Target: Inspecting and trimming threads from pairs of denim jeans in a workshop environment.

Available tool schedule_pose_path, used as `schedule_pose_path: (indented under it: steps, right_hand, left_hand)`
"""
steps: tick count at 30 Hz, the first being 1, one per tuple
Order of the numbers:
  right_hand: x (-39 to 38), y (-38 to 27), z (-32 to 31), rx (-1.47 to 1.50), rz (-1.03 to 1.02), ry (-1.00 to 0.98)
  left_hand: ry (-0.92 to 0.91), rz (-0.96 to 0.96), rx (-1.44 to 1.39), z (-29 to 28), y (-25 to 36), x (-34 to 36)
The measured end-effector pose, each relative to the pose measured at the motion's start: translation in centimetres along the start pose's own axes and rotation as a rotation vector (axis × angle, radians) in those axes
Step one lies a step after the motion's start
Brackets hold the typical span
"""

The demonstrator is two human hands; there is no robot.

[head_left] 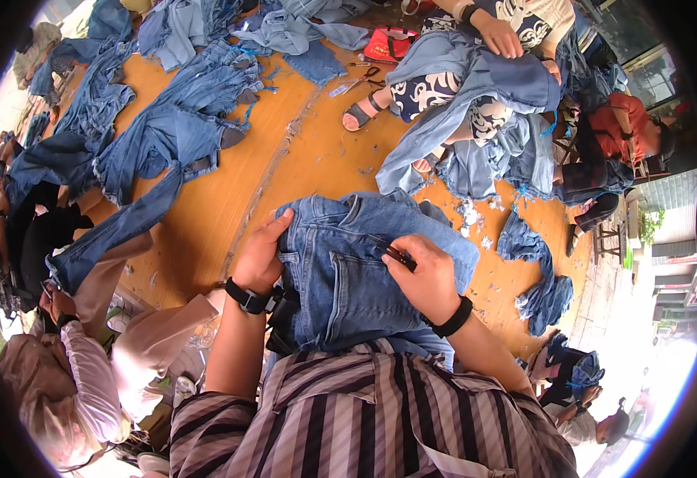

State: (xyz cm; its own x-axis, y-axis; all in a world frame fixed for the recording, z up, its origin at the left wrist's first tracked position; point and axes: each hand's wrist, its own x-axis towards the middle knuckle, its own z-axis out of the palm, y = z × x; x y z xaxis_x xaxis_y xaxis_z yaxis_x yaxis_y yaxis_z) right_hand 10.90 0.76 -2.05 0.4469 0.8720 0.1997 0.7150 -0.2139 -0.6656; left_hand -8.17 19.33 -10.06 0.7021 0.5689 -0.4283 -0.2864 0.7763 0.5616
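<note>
Fingers of the right hand [428, 279] pinch a black tool [398, 256] at the pocket [364, 299] of the jeans [312, 295]; those of the left hand [261, 255] grip their left edge. The jeans lie before a striped shirt [364, 406], more denim [165, 131] beyond.

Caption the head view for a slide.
Left hand holds blue jeans; right hand holds a black tool near a pocket.

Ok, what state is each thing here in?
Blue denim garment: rumpled, stitched patch pocket facing up.
Left grip: closed on the garment's edge.
Small black hand tool: held, open or shut unclear.
Right grip: closed around the tool.
Yellow-brown floor: littered with pale scraps.
Blue denim heap, upper left: crumpled, spread out.
Red bag with dark trim: on the floor, open or closed unclear.
</note>
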Motion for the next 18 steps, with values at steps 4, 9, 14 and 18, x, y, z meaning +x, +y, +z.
schedule_pose_path:
  steps: [4, 9, 14, 18]
  right_hand:
    - [1.0, 0.3, 1.1, -0.129, -0.06, -0.045]
    - [0.7, -0.4, 0.2, 0.01, 0.036, -0.135]
    - [-0.2, -0.8, -0.1, 0.034, -0.079, -0.289]
    - [-0.8, 0.0, 0.9, -0.042, -0.14, -0.255]
  left_hand:
    - [-0.038, -0.01, -0.022, -0.4, 0.3, 0.3]
    - [-0.041, -0.006, -0.012, -0.3, 0.3, 0.1]
    - [-0.019, -0.019, 0.025, -0.3, 0.4, 0.0]
    - [-0.009, -0.006, 0.03, -0.1, 0.3, 0.2]
